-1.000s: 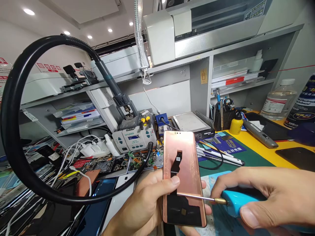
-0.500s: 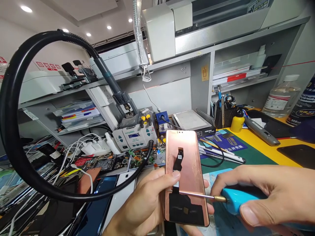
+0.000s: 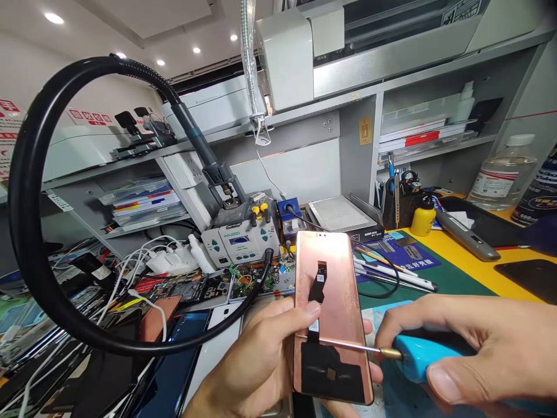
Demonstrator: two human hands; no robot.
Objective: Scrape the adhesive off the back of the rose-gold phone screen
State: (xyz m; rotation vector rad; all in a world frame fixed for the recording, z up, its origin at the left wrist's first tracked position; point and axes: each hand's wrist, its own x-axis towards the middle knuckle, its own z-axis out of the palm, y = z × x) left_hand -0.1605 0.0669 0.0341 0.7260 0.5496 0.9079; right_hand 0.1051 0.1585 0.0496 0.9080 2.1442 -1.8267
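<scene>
My left hand (image 3: 261, 342) grips a phone screen (image 3: 339, 302), its copper-coloured back facing me. The thumb presses on the black flex cable (image 3: 318, 284) that runs down the panel to a black patch (image 3: 328, 371) at the lower end. In my right hand (image 3: 483, 342) is a tool with a blue handle (image 3: 426, 357), a brass collar and a thin metal shaft (image 3: 348, 345). The shaft lies across the screen's back, just above the black patch, crossing the cable's lower part. Its far tip is hard to make out near the left edge.
A thick black hose (image 3: 26, 174) loops on the left from a hot air station (image 3: 239, 241). Phones and parts (image 3: 174, 354) crowd the left side. Tweezers (image 3: 391, 273) lie on the green mat (image 3: 461, 278). A yellow bottle (image 3: 423, 216) and a clear bottle (image 3: 496, 180) stand right.
The whole view has shifted slightly, so everything appears a little further right. Both hands keep their grips, and the shaft still lies across the screen's back.
</scene>
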